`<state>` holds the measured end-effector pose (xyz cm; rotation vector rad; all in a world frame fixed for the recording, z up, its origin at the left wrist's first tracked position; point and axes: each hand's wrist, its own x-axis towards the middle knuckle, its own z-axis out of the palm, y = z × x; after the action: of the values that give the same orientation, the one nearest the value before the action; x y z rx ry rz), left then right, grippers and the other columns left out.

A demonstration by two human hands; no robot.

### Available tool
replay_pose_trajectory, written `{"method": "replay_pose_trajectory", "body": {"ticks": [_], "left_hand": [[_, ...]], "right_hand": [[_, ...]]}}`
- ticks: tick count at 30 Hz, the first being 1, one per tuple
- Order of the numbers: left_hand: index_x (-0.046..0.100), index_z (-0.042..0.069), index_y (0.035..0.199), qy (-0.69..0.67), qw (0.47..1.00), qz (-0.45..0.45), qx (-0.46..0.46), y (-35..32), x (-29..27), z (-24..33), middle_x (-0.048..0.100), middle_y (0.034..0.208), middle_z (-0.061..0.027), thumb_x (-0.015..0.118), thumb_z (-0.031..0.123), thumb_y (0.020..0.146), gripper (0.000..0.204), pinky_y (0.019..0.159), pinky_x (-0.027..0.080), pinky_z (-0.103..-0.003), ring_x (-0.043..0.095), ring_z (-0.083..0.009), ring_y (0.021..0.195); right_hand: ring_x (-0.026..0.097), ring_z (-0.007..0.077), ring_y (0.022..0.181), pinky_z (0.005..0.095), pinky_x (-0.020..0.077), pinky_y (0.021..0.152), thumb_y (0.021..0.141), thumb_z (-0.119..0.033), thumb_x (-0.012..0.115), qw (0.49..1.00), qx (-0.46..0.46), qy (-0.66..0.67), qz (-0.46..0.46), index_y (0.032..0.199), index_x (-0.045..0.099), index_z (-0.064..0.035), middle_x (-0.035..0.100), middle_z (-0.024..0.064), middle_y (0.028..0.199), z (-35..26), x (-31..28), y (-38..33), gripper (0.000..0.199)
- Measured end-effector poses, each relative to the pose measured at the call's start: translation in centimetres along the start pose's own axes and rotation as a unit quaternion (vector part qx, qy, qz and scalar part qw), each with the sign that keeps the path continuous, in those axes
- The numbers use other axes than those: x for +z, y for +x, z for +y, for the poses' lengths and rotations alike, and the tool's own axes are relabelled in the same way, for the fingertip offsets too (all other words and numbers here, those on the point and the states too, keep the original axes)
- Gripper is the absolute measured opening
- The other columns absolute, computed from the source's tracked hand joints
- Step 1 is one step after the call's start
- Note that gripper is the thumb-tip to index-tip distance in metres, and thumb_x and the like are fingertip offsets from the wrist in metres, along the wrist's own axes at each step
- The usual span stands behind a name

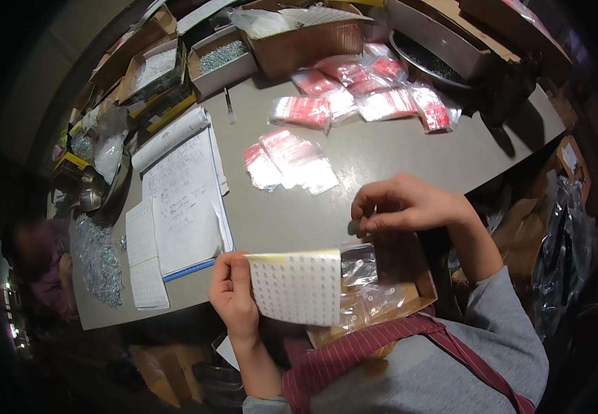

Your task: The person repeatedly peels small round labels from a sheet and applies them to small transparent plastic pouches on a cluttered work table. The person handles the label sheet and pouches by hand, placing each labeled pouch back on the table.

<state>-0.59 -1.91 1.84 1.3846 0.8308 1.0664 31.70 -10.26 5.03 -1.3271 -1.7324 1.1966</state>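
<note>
Got grey table (278, 224), then open carton (420, 276) at its near edge, then open notebook (181, 193) at table left. Holding white sticker sheet (295, 290) beside carton's left part, pinched at upper-left corner by left hand (233, 297). Right hand (409, 203) half-curled at carton's far side; can't tell if gripping anything. Also seeing clear bags (371, 303) in carton, pen (229, 107) beyond notebook.

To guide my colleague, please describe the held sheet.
Find the table, then the box at its near edge. At the box's left, the left hand holds the white sheet. Unlike the flat sheet by the notebook, it has yellow along its top.
</note>
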Motion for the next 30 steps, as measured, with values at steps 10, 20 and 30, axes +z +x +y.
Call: {"method": "replay_pose_trajectory", "body": {"ticks": [10,20,30], "left_hand": [[0.063,-0.002,0.111,0.055,0.994,-0.073,-0.065,-0.5,3.3,-0.7,0.067,0.091,-0.0006,0.054,0.016,0.106,0.020,0.068,0.048,-0.021,0.058,-0.0046,0.078],[0.066,-0.003,0.102,0.141,0.984,-0.107,-0.023,-0.7,5.1,-0.9,0.064,0.072,-0.0055,0.056,0.019,0.105,0.024,0.061,0.048,-0.027,0.056,-0.0069,0.069],[0.065,-0.002,0.102,0.001,0.989,-0.122,-0.083,0.6,5.1,-1.8,0.065,0.079,-0.0020,0.053,0.021,0.106,0.026,0.067,0.048,-0.025,0.055,-0.0059,0.076]], "right_hand": [[0.061,0.0341,0.101,0.0417,0.0493,0.089,0.094,-0.014,0.066,0.966,-0.128,-0.178,0.135,0.108,0.061,0.0008,0.062,0.0163,0.104,-2.1,4.0,1.7,0.021],[0.059,0.0321,0.104,0.0419,0.0490,0.092,0.077,-0.011,0.068,0.883,-0.229,-0.350,0.213,0.105,0.062,-0.0004,0.060,0.0130,0.106,-2.0,7.9,3.2,0.031],[0.059,0.0331,0.114,0.0443,0.0499,0.096,0.076,-0.008,0.065,0.841,-0.290,-0.376,0.259,0.104,0.061,0.0016,0.061,0.0139,0.108,-0.9,8.6,4.5,0.030]]}}
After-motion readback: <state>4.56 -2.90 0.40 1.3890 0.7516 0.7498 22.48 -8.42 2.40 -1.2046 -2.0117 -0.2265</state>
